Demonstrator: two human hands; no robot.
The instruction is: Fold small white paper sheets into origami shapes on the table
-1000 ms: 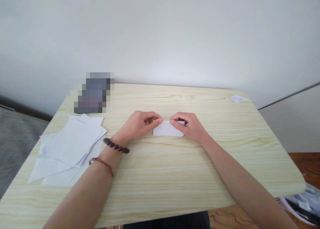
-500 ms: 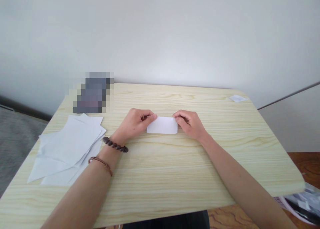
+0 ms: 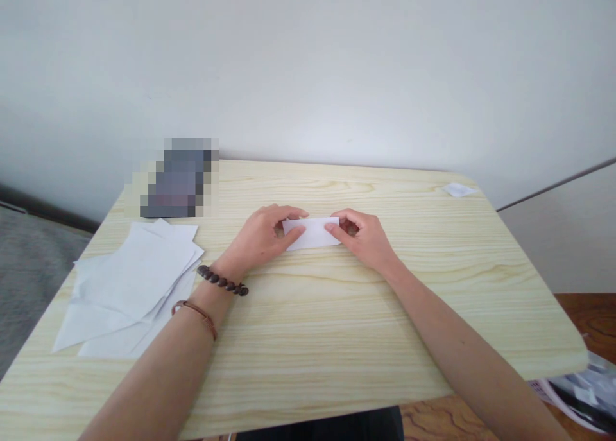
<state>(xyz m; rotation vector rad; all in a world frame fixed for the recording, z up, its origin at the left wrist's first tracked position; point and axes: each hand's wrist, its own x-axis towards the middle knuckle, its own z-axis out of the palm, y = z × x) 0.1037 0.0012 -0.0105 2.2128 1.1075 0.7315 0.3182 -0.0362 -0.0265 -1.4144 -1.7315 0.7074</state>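
A small folded white paper [image 3: 315, 232] lies on the light wooden table [image 3: 308, 338] near its middle. My left hand [image 3: 262, 239] pinches the paper's left end, thumb on top and fingers curled around it. My right hand [image 3: 363, 235] pinches the right end the same way. Both hands rest on the tabletop. Two bracelets, one of dark beads and one thin brown band, circle my left wrist.
A loose pile of white paper sheets [image 3: 132, 287] lies at the table's left. A blurred dark object [image 3: 178, 181] sits at the back left. A small white paper scrap [image 3: 458, 189] rests at the back right corner. A white wall stands behind.
The folded paper shifted left and slightly farther from me. Both hands moved with it, and their grip changed from pressing its top edge to pinching its two ends.
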